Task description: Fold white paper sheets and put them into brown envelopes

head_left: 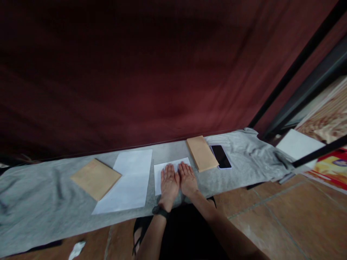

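Closest in, bare forearms reach forward over dark clothing, the left wrist wearing a black band (161,212). Below, a white scrap (77,250) lies on the brown tiled floor (267,216). The left hand (169,183) and the right hand (187,179) rest side by side, palms down, fingers straight and flat, gripping nothing; both lie on the small white paper (157,177), which sits near the middle of the bench (249,159), draped in grey cloth. To its left is a larger white sheet (132,182), apart from it, with a brown envelope (95,179) set askew over the sheet's left side. Just beyond the right hand, a second brown envelope (202,153), or perhaps a stack, lies slanted beside the small paper; its near right corner reaches the edge of a dark-screened phone (221,156) in a pale purple case. Behind the bench hangs a deep red curtain (162,79), filling the background.
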A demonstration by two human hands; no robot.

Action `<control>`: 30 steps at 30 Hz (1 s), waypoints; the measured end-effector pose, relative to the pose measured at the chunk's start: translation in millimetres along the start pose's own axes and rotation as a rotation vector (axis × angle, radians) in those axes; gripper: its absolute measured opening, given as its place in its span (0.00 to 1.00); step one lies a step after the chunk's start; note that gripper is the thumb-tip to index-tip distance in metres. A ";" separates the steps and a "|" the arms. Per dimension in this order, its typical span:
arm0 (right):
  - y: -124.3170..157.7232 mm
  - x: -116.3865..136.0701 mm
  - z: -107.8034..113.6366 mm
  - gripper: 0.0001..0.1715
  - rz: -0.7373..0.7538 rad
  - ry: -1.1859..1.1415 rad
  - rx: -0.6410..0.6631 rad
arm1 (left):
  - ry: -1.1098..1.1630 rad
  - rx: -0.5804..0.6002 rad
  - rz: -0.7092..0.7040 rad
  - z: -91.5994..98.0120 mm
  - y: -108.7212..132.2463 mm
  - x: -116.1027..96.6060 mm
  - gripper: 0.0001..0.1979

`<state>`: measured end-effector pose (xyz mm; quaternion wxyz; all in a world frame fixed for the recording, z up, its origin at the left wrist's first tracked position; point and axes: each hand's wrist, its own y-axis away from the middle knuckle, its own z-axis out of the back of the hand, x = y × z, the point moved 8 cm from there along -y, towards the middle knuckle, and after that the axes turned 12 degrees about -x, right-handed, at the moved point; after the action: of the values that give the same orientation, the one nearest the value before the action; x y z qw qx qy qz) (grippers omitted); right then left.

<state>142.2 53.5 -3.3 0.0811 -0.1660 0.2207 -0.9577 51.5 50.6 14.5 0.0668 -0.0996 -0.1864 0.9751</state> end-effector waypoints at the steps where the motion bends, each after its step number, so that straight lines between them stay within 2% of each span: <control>1: 0.1 0.5 0.0 0.31 0.014 0.003 0.015 | 0.025 0.026 -0.016 -4.0 -3.3 -4.7 0.29; 5: -1.0 0.7 0.2 0.31 0.020 0.014 0.041 | 0.057 0.063 0.001 -15.2 -11.4 -3.3 0.29; 16: -2.0 1.8 3.3 0.31 -0.020 0.019 -0.033 | -0.122 -0.030 0.107 -9.6 2.2 46.3 0.30; 21: -8.6 1.0 2.0 0.29 -0.024 -0.019 -0.038 | -0.167 -0.025 0.107 -6.5 6.4 48.7 0.30; 30: -27.4 27.1 -12.2 0.26 0.078 -0.107 0.078 | -0.165 -0.038 0.072 1.3 5.5 42.9 0.30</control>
<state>110.4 76.5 6.3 0.1363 -0.2051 0.1850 -0.9514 9.1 52.2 6.4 0.0142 -0.0270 -0.2059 0.9781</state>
